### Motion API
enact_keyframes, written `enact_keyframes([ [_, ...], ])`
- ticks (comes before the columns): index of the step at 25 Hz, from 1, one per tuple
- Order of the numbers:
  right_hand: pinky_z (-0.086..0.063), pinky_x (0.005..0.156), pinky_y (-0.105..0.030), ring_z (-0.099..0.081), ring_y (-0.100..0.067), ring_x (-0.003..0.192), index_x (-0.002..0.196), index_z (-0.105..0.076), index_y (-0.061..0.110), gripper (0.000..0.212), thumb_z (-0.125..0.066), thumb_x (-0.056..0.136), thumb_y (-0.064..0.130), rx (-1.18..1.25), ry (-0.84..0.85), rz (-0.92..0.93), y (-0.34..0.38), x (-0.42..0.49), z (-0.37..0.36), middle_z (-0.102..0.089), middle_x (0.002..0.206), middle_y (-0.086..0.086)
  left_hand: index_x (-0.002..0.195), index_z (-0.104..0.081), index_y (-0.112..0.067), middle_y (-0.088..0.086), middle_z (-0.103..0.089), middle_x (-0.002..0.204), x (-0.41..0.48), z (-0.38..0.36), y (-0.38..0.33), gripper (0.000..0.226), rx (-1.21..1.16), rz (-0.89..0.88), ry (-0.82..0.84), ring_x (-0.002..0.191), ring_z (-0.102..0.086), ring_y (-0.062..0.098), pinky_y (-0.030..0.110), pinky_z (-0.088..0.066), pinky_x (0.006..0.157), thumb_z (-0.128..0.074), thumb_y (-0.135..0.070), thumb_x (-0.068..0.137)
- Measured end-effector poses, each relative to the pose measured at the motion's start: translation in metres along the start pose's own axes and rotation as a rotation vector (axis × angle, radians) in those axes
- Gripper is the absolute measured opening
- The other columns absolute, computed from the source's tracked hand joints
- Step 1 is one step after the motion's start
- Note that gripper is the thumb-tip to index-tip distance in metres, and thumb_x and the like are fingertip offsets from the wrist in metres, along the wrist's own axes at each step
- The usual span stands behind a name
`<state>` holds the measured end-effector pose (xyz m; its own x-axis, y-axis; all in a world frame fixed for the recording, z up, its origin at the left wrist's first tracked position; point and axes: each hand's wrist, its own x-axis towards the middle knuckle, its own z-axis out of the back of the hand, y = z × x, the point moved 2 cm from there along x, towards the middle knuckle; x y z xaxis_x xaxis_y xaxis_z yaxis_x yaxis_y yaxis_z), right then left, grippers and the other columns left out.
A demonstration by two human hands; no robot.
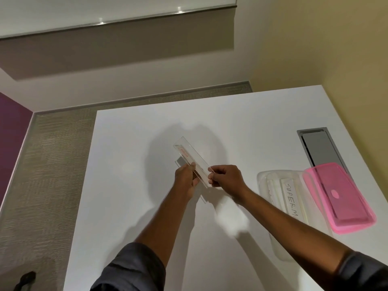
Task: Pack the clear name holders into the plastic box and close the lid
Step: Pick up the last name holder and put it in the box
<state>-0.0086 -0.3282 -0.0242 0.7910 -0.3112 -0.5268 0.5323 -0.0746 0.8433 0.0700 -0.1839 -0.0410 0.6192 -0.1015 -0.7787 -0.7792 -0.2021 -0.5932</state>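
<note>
A clear name holder (190, 156) with a small red label is lifted above the white table (130, 185), tilted away from me. My left hand (186, 181) grips its near left edge and my right hand (225, 178) pinches its near right edge. Under it another clear holder (204, 199) seems to lie on the table, mostly hidden. To the right the translucent plastic box (262, 185) stands open, with holders inside, one carrying a handwritten paper strip. Its pink lid (340, 198) lies against the box's right side.
A metal cable hatch (321, 148) is set into the table behind the lid. The table's left edge drops to grey carpet (46, 175). A yellow wall runs along the right. A dark object (26, 281) sits on the floor at lower left.
</note>
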Motion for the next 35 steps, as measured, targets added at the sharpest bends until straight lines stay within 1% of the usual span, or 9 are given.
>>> enact_keyframes([
  [7, -0.069, 0.077, -0.033, -0.079, -0.023, 0.078, 0.115, -0.081, 0.007, 0.026, -0.074, 0.090, 0.003, 0.037, 0.034, -0.007, 0.005, -0.033, 0.021, -0.084, 0.087, -0.009, 0.104, -0.069, -0.006, 0.027, -0.072, 0.133, -0.023, 0.013, -0.001, 0.008, -0.057, -0.003, 0.089, 0.129, -0.069, 0.041, 0.060, -0.050, 0.117, -0.065, -0.012, 0.107],
  [12, -0.055, 0.087, -0.018, -0.069, -0.009, 0.105, 0.147, -0.063, 0.025, 0.071, -0.090, 0.083, 0.037, -0.440, -0.087, 0.365, 0.010, -0.065, 0.016, -0.070, 0.131, 0.011, 0.107, -0.074, -0.004, 0.017, -0.080, 0.110, -0.056, 0.011, 0.002, 0.011, -0.095, -0.045, 0.105, 0.106, -0.080, 0.031, 0.044, -0.067, 0.087, -0.075, -0.013, 0.101],
  [14, -0.054, 0.096, -0.026, -0.060, -0.014, 0.121, 0.152, -0.058, 0.022, 0.081, -0.092, 0.080, 0.040, -0.626, -0.088, 0.500, 0.012, -0.078, 0.015, -0.065, 0.141, 0.005, 0.109, -0.075, -0.004, 0.017, -0.083, 0.109, -0.070, 0.009, 0.004, 0.013, -0.109, -0.049, 0.130, 0.096, -0.083, 0.028, 0.038, -0.069, 0.072, -0.075, -0.013, 0.101],
  [17, -0.057, 0.103, -0.040, -0.058, -0.024, 0.127, 0.155, -0.055, 0.017, 0.071, -0.084, 0.091, 0.032, -0.765, -0.120, 0.605, 0.017, -0.096, 0.021, -0.065, 0.142, -0.002, 0.115, -0.073, 0.001, 0.023, -0.077, 0.119, -0.089, 0.009, 0.006, 0.019, -0.117, -0.073, 0.172, 0.106, -0.078, 0.032, 0.043, -0.069, 0.080, -0.075, -0.011, 0.101],
  [20, -0.061, 0.092, -0.038, -0.064, -0.022, 0.113, 0.149, -0.062, 0.019, 0.060, -0.081, 0.092, 0.027, -0.763, -0.150, 0.611, 0.021, -0.109, 0.031, -0.069, 0.138, -0.001, 0.112, -0.069, 0.001, 0.022, -0.073, 0.106, -0.105, 0.013, 0.008, 0.024, -0.159, -0.075, 0.211, 0.106, -0.075, 0.035, 0.056, -0.062, 0.103, -0.073, -0.021, 0.103],
  [24, -0.050, 0.076, -0.010, -0.069, 0.000, 0.088, 0.129, -0.076, 0.036, 0.045, -0.081, 0.084, 0.039, -0.559, -0.143, 0.415, 0.033, -0.124, 0.045, -0.072, 0.112, 0.018, 0.130, -0.067, -0.004, 0.022, -0.082, 0.117, -0.125, 0.022, 0.012, 0.035, -0.189, -0.072, 0.233, 0.115, -0.078, 0.038, 0.054, -0.061, 0.106, -0.052, -0.030, 0.113],
  [28, -0.060, 0.073, -0.018, -0.077, 0.000, 0.090, 0.116, -0.083, 0.035, 0.034, -0.077, 0.083, 0.037, -0.386, -0.078, 0.380, 0.046, -0.135, 0.058, -0.083, 0.101, 0.017, 0.127, -0.066, -0.001, 0.029, -0.078, 0.123, -0.143, 0.030, 0.020, 0.024, -0.223, -0.121, 0.289, 0.105, -0.082, 0.035, 0.043, -0.070, 0.084, -0.050, -0.007, 0.111],
  [31, -0.057, 0.070, -0.013, -0.077, 0.005, 0.088, 0.114, -0.085, 0.035, 0.030, -0.074, 0.086, 0.030, -0.342, -0.033, 0.358, 0.053, -0.141, 0.064, -0.083, 0.102, 0.024, 0.127, -0.064, 0.004, 0.031, -0.077, 0.122, -0.153, 0.034, 0.026, 0.022, -0.233, -0.148, 0.282, 0.101, -0.081, 0.037, 0.042, -0.070, 0.083, -0.055, -0.007, 0.111],
  [35, -0.062, 0.089, -0.029, -0.079, -0.007, 0.104, 0.113, -0.086, 0.032, 0.026, -0.072, 0.092, 0.024, -0.222, 0.023, 0.302, 0.057, -0.147, 0.071, -0.085, 0.106, 0.016, 0.128, -0.063, 0.006, 0.032, -0.074, 0.125, -0.165, 0.033, 0.029, 0.022, -0.245, -0.141, 0.274, 0.101, -0.080, 0.038, 0.041, -0.071, 0.083, -0.057, -0.006, 0.110],
])
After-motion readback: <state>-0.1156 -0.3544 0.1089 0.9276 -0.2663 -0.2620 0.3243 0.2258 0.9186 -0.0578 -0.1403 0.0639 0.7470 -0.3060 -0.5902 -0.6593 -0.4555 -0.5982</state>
